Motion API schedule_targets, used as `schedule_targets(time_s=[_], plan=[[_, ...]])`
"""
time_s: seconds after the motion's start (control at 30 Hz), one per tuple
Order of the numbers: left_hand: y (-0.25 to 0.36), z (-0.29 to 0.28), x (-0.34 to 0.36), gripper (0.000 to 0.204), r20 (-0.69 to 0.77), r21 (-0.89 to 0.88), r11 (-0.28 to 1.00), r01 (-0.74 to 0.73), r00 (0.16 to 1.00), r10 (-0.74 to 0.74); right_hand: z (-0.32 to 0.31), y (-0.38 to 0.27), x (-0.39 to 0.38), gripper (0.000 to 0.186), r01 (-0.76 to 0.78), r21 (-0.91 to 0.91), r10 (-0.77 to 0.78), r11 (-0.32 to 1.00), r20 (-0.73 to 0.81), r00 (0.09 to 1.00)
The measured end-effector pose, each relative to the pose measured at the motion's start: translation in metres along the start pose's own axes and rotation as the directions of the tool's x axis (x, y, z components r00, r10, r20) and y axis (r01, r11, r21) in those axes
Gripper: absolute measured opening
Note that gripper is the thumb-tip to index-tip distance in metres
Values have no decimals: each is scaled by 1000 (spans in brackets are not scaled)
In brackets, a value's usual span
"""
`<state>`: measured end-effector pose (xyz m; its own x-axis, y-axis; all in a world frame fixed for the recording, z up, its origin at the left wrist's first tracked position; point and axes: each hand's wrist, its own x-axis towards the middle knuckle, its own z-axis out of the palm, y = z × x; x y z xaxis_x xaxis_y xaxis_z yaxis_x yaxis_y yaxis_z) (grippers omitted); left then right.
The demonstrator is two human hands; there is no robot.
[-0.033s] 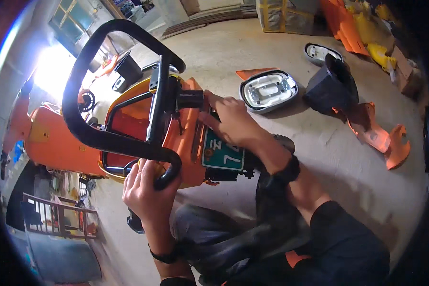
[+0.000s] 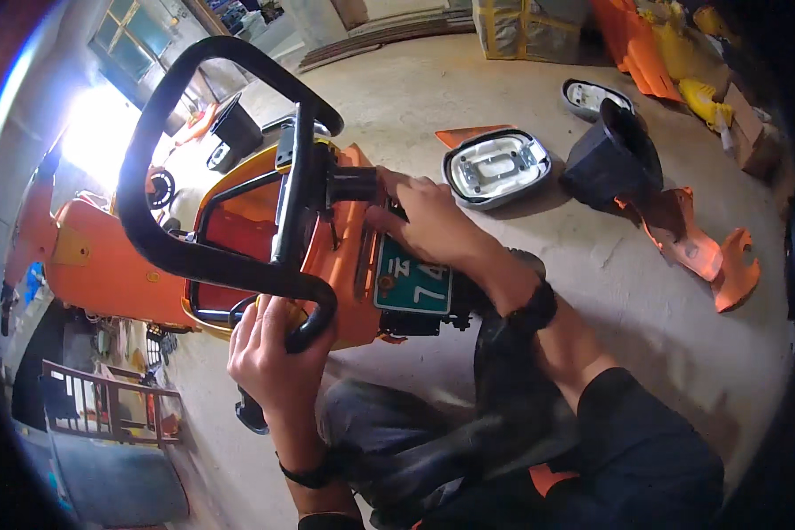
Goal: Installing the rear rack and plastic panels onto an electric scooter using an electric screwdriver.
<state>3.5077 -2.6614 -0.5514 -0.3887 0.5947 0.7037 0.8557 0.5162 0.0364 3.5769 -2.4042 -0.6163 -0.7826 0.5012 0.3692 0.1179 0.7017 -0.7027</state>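
An orange-and-yellow scooter (image 2: pixel 124 269) has its rear end turned toward me, and a thick black tubular rack (image 2: pixel 185 256) rises over it. My left hand (image 2: pixel 274 362) is closed at the rack's lower curved end, with fingertips against a yellow panel edge; the tube partly hides its grip. Above the green licence plate (image 2: pixel 420 284), my right hand (image 2: pixel 437 221) has its fingers bent at the orange rear panel (image 2: pixel 349 238). Its fingertips meet the end of a short dark cylinder (image 2: pixel 352 184), and anything small between them is hidden.
To the right on the concrete floor lie an upturned seat with a white base (image 2: pixel 496 168), a black bucket-like part (image 2: pixel 614 163) and a curved orange panel (image 2: pixel 689 238). A taped box (image 2: pixel 526 31) stands at the back. At lower left is a wooden frame (image 2: pixel 106 402).
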Motion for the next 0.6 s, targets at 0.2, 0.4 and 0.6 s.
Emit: schedule_targets(time_s=[0.2,0.4,0.6], plan=[[-5,0,2,45,-107,-36,997,-63,992,59,-1,-13,22,48,-47,412,20,910,70,997],[-15,3,-2,64,-132,10,995,-94,987,95,-2,-6,22,27,49,252,-44,966,-26,999],[-17,6,-7,65,-86,-63,997,-43,996,37,3,20,45,53,-189,264,139,946,198,970]])
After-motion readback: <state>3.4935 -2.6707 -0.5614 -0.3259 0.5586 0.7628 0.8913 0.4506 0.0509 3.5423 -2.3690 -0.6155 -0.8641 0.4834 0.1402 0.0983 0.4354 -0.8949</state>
